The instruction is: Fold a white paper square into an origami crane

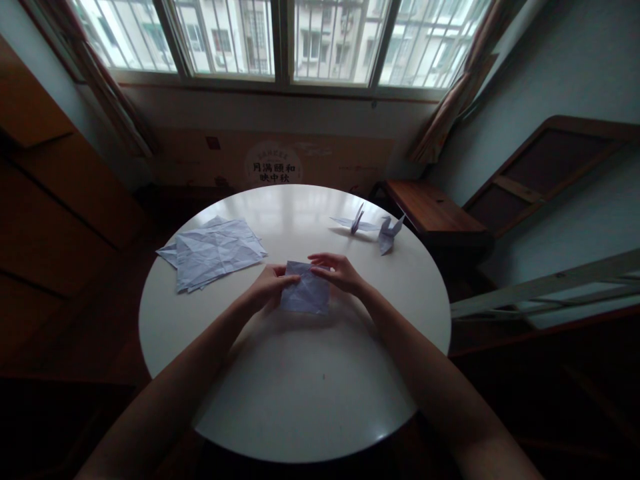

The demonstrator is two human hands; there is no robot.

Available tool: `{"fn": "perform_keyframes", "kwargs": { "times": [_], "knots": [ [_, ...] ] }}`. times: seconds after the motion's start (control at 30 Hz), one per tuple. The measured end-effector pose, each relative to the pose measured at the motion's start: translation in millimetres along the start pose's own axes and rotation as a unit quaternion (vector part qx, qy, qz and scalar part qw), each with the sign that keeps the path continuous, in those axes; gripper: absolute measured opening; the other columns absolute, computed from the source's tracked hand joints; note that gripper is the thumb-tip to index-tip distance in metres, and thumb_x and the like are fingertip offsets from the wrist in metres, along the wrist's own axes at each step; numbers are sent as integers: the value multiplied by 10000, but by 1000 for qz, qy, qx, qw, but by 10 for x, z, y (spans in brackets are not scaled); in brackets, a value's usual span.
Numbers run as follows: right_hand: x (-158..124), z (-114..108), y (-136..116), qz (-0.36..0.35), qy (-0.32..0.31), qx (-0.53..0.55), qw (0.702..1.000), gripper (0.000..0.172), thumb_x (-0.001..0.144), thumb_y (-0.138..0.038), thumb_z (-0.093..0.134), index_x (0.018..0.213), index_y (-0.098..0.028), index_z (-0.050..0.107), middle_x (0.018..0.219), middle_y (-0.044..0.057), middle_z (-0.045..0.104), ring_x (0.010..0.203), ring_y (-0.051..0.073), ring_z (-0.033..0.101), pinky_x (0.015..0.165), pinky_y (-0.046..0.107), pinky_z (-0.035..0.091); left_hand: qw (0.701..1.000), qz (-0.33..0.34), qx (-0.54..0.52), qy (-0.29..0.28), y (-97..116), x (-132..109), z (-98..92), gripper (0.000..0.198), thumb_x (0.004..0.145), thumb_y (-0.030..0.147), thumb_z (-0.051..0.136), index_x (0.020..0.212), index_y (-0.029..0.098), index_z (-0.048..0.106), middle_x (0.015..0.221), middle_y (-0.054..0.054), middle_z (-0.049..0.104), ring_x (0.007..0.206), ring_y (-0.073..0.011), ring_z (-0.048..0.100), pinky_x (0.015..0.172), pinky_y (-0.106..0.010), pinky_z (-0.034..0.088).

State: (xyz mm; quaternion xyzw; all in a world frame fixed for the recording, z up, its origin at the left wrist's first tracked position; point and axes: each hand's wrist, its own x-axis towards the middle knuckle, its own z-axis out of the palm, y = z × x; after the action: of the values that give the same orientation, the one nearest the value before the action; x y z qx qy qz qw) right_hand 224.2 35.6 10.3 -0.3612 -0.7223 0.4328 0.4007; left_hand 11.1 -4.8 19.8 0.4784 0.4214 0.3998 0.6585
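A small square of folded, creased paper (306,297) is held just above the white table, tilted a little. My left hand (270,285) grips its left edge, thumb on top and fingers behind. At the upper right corner, my right hand (337,271) has its thumb and fingers close together at the paper's edge; whether they pinch it is hard to make out. Farther left lies a stack of creased paper sheets (220,252). Toward the back right stand two folded paper cranes, one with wings spread (356,221) and another (389,233) nearer the rim.
The round white table (300,400) has a curved edge all around. Behind it are a printed cardboard panel (325,157) and a barred window (280,40). A wooden stool or bench (435,207) stands at the right, and a wooden cabinet (50,213) at the left.
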Motion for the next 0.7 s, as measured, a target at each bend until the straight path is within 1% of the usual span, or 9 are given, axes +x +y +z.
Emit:
{"fn": "perform_keyframes", "kwargs": {
  "times": [0.13,0.23,0.27,0.33,0.4,0.47,0.53,0.63,0.7],
  "knots": [
    [-20,68,-9,21,-33,64,997,374,707,-421,758,980,-168,731,962,74,742,862,190,681,763,312,546,999,10,45,-19,-29,8,2,409,634,393,807,905,95,736,801,-89,724,674,-190,664,621,-278,504],
    [-10,55,6,36,-19,75,996,369,711,-366,746,1015,-159,720,936,72,741,816,178,675,710,288,543,984,73,163,4,-64,39,-19,441,721,389,730,1048,97,688,898,-107,697,723,-201,655,640,-312,525],
    [-4,39,16,36,-3,58,998,357,714,-340,737,1019,-155,718,916,71,739,791,173,670,690,281,538,967,113,225,29,-74,43,-26,460,739,357,712,1120,105,655,945,-111,679,750,-204,648,660,-329,533],
    [7,-2,45,34,38,0,999,336,720,-281,707,1028,-149,716,865,68,734,740,162,654,645,263,521,907,215,351,87,-88,37,-33,553,747,263,699,1272,154,562,1088,-114,622,880,-215,628,780,-375,538],
    [15,-44,81,35,69,-63,995,336,729,-232,670,1051,-150,711,815,60,725,702,154,637,603,245,500,846,283,442,92,-92,12,-28,567,766,209,683,1311,192,531,1162,-112,569,1015,-231,592,912,-414,500],
    [18,-75,117,38,87,-105,990,340,738,-206,641,1067,-152,706,789,51,717,679,149,629,592,240,491,809,311,495,65,-88,-20,-11,457,800,217,669,1250,210,585,1164,-108,552,1075,-240,567,966,-427,470],
    [18,-93,148,37,98,-141,984,331,745,-196,630,1064,-156,707,792,48,712,680,147,626,623,253,499,783,322,532,24,-80,-51,14,355,829,257,665,1182,240,636,1168,-98,564,1099,-245,554,975,-433,456],
    [14,-102,184,28,98,-203,974,290,744,-182,644,1023,-172,722,822,50,700,718,160,623,714,299,518,746,325,579,-57,-69,-85,55,324,851,305,662,1175,299,653,1196,-77,609,1152,-250,537,1000,-443,408],
    [10,-106,204,15,104,-249,963,286,734,-171,666,1012,-185,734,858,62,674,781,184,619,784,343,517,729,320,598,-91,-67,-96,73,325,865,329,650,1189,311,651,1221,-73,621,1181,-248,534,1021,-441,375]
  ]
}}
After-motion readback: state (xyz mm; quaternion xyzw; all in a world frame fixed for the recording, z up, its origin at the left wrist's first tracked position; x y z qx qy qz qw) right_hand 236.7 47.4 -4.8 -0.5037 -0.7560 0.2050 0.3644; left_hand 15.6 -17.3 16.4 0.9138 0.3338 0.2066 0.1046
